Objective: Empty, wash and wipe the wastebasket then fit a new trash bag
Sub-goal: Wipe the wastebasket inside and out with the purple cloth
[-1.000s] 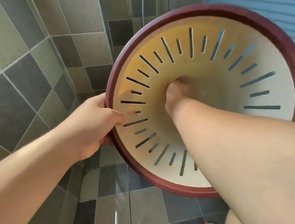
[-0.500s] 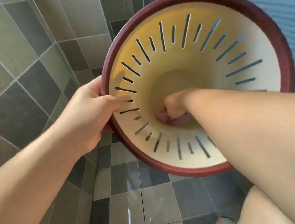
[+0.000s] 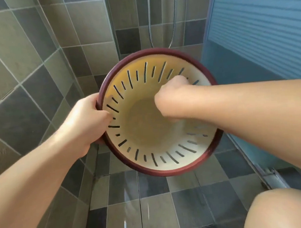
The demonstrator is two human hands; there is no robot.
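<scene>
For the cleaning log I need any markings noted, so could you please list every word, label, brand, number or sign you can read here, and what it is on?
None: no readable text shows anywhere.
wastebasket: cream slotted inside and dark red rim, no label or moulded mark visible.
left hand on the rim, right hand inside: nothing printed on whatever it may hold.
wall tiles, floor tiles, blue panel: plain.

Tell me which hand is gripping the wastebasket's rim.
The left hand, clamped over the wastebasket's dark red rim; the right hand reaches inside instead.
</scene>
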